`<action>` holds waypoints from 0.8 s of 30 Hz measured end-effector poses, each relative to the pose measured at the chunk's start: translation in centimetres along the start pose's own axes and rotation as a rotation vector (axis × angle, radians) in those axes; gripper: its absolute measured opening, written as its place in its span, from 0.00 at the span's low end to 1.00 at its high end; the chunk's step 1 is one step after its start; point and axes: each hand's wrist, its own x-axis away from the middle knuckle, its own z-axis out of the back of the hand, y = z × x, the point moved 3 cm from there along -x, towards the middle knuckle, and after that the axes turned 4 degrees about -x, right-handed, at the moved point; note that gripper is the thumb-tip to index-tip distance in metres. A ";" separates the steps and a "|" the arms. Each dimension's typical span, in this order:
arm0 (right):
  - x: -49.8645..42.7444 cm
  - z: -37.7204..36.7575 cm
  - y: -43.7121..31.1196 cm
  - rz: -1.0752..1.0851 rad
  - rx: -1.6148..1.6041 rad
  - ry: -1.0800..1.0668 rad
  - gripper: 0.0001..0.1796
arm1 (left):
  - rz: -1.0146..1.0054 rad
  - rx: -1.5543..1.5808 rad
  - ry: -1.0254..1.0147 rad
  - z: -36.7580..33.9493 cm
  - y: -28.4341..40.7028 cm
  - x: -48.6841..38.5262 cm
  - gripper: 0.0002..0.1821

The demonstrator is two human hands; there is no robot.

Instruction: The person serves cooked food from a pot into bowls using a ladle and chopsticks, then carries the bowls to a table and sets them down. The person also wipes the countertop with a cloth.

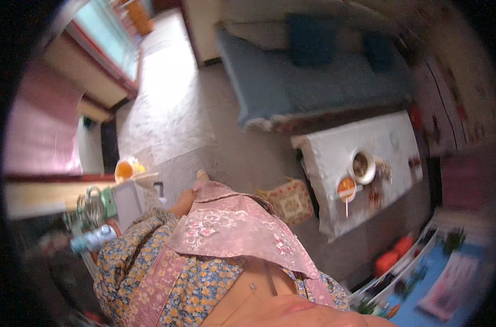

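My left hand [185, 202], below a floral sleeve [149, 222], hangs at the edge of my pink embroidered apron [239, 225]. Its fingers are blurred and partly hidden, so any hold is unclear. My right hand is out of view. Before me to the right stands a low table [325, 163] with a pale cover. On it sit a white bowl [369, 173] with dark contents and a smaller bowl [346, 187] with orange-red contents. A white stick-like utensil [347, 207] juts from the smaller bowl.
A floral-cushioned stool [291, 202] stands beside the table. Behind is a sofa with a blue cover [268, 77]. At left are a green fan [94, 206], a light-blue bottle-like object [94, 239] and an orange round item [125, 169]. Red objects [393, 255] lie at lower right.
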 end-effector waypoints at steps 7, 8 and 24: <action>-12.6 -7.4 -24.4 0.278 0.322 -0.219 0.35 | 0.219 0.466 0.322 15.4 -10.1 -0.2 0.19; -13.9 -9.5 -28.3 0.327 0.378 -0.263 0.35 | 0.168 0.515 0.354 17.0 -12.2 -1.0 0.23; -31.5 -32.3 -84.1 0.921 0.571 -0.614 0.26 | -0.035 0.947 0.356 50.3 -17.8 -25.9 0.19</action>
